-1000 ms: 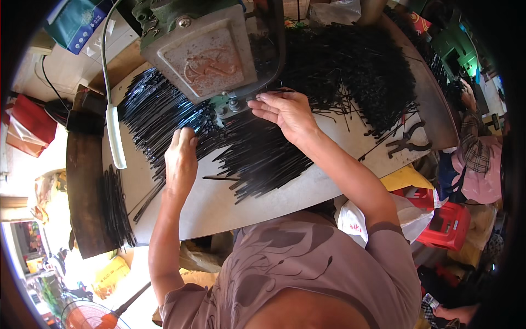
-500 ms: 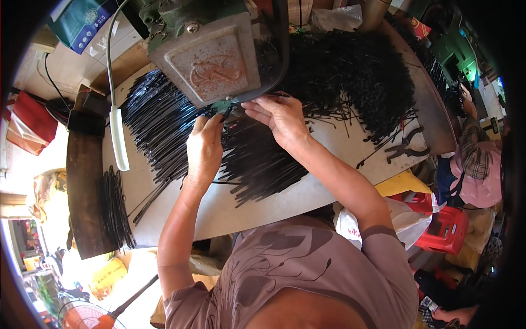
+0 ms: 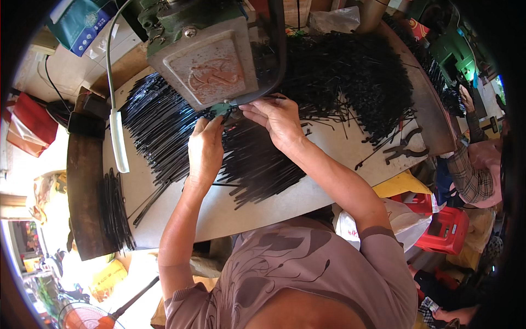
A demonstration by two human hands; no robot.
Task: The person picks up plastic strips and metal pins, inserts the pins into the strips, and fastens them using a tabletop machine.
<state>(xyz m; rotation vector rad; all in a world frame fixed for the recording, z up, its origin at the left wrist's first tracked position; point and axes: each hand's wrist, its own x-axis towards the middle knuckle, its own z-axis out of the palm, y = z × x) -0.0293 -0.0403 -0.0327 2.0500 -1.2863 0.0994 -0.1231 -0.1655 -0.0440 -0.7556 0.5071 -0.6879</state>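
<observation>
A person's two hands are working over a pale table (image 3: 175, 211), under a green and grey machine (image 3: 211, 63). The right hand (image 3: 279, 123) is pinching a black rod (image 3: 274, 97) just below the machine's near edge. The left hand (image 3: 205, 156) is bunching its fingertips together beside the working point; whether they are clamping anything, I cannot tell. Black rods are lying in a left pile (image 3: 159, 126) and a middle pile (image 3: 263, 170), and a heap (image 3: 350, 71) is spreading far right. Pliers (image 3: 406, 147) are resting at the right edge.
</observation>
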